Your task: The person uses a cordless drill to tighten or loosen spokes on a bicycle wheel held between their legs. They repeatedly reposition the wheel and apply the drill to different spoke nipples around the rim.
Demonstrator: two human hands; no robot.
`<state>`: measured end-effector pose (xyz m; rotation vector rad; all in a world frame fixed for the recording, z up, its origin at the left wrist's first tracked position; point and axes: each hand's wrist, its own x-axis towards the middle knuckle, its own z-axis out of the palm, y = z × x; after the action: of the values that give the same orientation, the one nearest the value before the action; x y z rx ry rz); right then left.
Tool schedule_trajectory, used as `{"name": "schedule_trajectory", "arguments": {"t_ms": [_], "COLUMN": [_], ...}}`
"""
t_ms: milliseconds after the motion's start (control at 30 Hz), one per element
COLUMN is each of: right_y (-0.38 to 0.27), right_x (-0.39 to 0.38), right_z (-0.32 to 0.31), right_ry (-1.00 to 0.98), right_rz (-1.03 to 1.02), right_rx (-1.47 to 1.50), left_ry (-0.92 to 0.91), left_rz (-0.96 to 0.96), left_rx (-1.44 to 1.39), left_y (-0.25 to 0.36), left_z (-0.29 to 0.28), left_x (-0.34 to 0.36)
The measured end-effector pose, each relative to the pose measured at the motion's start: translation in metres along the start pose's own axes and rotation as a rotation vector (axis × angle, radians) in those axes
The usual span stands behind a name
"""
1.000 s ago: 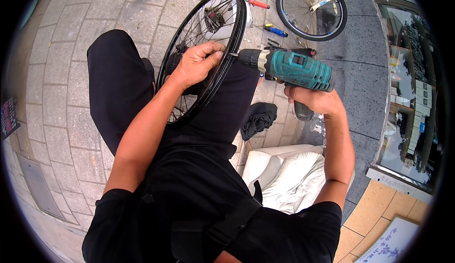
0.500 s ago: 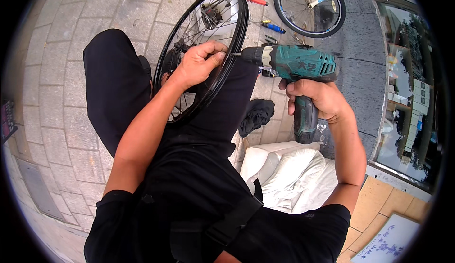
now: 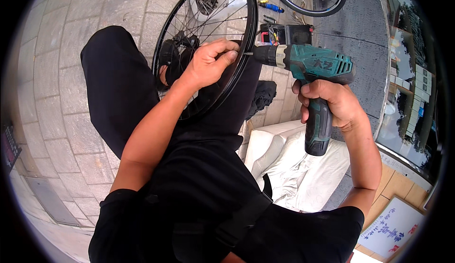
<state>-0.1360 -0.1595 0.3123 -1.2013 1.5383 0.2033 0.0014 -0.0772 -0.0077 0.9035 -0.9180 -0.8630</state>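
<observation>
A black spoked bicycle wheel point(image 3: 252, 24) stands tilted between my legs. My left hand point(image 3: 211, 63) reaches through its spokes, thumb and fingers pinched around a spoke close to the inside of the rim. The fingers cover most of what they grip. My right hand point(image 3: 334, 101) is wrapped around the handle of a green and black cordless drill point(image 3: 317, 63). The drill lies level, its thin bit against the outer side of the rim, opposite my left fingertips. Whether the bit sits in a hole there is too small to tell.
A whitish container point(image 3: 232, 0) with dark parts stands behind the wheel. Beyond the drill are an open toolbox point(image 3: 299, 35), a blue screwdriver point(image 3: 272, 8) and another bicycle wheel point(image 3: 327, 13). A white cushioned seat point(image 3: 327, 173) and dark cloth point(image 3: 263, 97) lie near my thigh.
The view has shifted, so the wheel, both hands and the drill appear farther right. More of the toolbox shows. The hands keep their grips and the bit stays at the rim.
</observation>
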Motion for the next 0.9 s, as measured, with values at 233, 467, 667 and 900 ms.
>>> {"name": "schedule_trajectory", "arguments": {"t_ms": [233, 467, 667, 900], "right_y": [0.001, 0.013, 0.0, 0.013], "right_x": [-0.007, -0.003, 0.0, -0.002], "right_z": [0.012, 0.008, 0.007, 0.0], "right_ry": [0.077, 0.073, 0.073, 0.054], "right_rz": [0.024, -0.046, -0.035, -0.058], "right_rx": [-0.115, -0.162, -0.251, -0.206], "left_ry": [-0.007, -0.012, -0.065, 0.041], "left_rz": [0.058, -0.001, -0.011, 0.06], "left_rx": [0.066, 0.053, -0.003, 0.226], "left_y": [0.004, 0.007, 0.007, 0.003], "left_z": [0.0, -0.001, -0.005, -0.008], "left_x": [0.002, 0.004, 0.004, -0.006]}}
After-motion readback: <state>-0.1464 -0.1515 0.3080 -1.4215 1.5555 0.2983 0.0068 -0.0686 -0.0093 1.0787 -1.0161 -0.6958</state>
